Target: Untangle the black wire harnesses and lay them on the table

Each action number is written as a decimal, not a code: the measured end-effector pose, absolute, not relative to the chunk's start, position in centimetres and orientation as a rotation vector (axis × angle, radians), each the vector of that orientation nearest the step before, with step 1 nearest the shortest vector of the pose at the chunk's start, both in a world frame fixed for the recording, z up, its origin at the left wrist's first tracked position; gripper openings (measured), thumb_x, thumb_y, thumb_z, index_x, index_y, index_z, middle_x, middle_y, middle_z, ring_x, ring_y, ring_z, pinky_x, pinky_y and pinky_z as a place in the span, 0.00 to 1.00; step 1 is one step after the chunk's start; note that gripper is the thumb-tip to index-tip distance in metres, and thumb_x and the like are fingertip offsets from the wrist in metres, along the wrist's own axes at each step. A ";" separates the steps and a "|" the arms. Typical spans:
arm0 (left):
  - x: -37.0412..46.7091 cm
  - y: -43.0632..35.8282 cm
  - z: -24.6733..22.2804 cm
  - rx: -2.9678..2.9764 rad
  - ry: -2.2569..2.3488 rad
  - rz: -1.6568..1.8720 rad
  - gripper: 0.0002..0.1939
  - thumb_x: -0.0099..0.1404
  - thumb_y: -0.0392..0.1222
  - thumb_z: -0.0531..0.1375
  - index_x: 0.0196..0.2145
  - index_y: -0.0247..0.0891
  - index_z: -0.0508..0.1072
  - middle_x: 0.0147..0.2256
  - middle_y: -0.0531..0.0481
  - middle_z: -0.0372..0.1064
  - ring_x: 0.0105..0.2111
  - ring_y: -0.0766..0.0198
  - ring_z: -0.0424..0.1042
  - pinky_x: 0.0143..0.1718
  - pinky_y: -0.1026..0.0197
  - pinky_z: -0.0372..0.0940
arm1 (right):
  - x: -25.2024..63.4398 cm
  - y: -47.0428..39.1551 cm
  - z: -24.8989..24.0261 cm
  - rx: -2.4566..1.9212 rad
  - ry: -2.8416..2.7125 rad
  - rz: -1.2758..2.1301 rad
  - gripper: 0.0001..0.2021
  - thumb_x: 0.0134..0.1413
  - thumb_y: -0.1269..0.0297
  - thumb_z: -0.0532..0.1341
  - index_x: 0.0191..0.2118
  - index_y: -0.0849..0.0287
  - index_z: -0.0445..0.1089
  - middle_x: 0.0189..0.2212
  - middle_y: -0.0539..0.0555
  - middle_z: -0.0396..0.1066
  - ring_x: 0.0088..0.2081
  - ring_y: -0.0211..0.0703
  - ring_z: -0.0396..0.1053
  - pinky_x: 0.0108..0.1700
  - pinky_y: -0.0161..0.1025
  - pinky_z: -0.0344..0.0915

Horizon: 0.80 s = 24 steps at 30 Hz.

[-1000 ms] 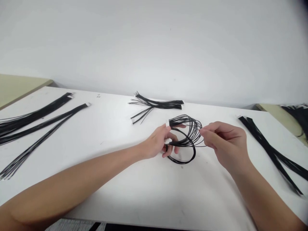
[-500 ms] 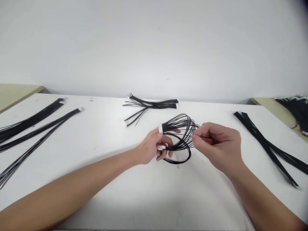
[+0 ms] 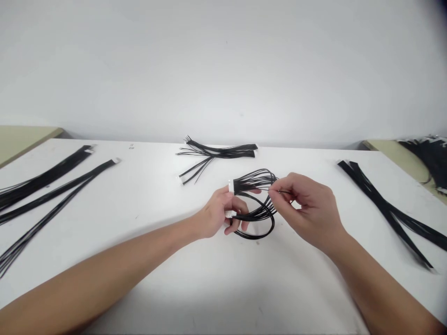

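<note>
My left hand [image 3: 220, 211] is closed around the connector end of a black wire harness [image 3: 256, 181]. One white connector [image 3: 231, 186] shows at the top of that hand, and a smaller white connector [image 3: 230, 214] sits lower between the fingers. Many thin black wires loop out to the right from both, and a thicker loop hangs beneath. My right hand [image 3: 303, 211] pinches a single thin black wire [image 3: 285, 192] between thumb and index finger, at the right side of the looped bundle. The wire's far end is hidden behind the right hand's fingers.
Another black harness [image 3: 223, 151] lies at the table's back middle. More black cable bundles lie on the white table [image 3: 167, 288] at the left [image 3: 52, 174] and right [image 3: 387, 209]. At far right, a pile of black cables [image 3: 428, 160] rests on a yellowish surface.
My right hand has moved left, closer to my left hand and the white connectors, with the pinched wire. My left hand keeps its hold, almost unmoved.
</note>
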<state>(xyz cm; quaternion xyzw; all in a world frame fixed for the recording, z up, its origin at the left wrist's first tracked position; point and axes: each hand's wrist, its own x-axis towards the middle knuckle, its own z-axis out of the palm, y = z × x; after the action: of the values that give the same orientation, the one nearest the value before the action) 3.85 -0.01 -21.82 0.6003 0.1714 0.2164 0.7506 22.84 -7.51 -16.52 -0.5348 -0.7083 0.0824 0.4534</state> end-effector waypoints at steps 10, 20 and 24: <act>4.2 -0.4 -21.2 1.373 0.485 0.374 0.19 0.67 0.53 0.42 0.31 0.35 0.61 0.21 0.50 0.67 0.12 0.71 0.56 0.18 0.64 0.51 | 21.8 -7.6 -18.5 -1.314 -1.869 0.068 0.04 0.58 0.73 0.58 0.34 0.58 0.66 0.26 0.49 0.67 0.24 0.32 0.60 0.25 0.31 0.60; 4.3 -0.1 -20.8 1.347 0.475 0.350 0.21 0.69 0.54 0.42 0.38 0.34 0.64 0.21 0.48 0.69 0.11 0.69 0.59 0.16 0.65 0.46 | 21.1 -7.3 -19.8 -1.359 -1.881 0.041 0.05 0.60 0.73 0.54 0.34 0.58 0.64 0.27 0.50 0.65 0.24 0.32 0.57 0.25 0.32 0.58; 4.5 -0.3 -20.3 1.334 0.564 0.349 0.19 0.69 0.50 0.43 0.40 0.33 0.65 0.21 0.49 0.69 0.11 0.69 0.62 0.16 0.67 0.48 | 22.1 -6.8 -19.5 -1.394 -1.864 0.027 0.05 0.56 0.66 0.59 0.39 0.58 0.66 0.30 0.52 0.67 0.27 0.36 0.62 0.29 0.35 0.62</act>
<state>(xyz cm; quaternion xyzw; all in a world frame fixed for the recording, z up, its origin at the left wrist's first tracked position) 4.46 -0.32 -20.32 0.6070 0.2567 0.1590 0.7351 22.06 -6.80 -19.53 -0.5500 -0.7354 0.0106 0.3956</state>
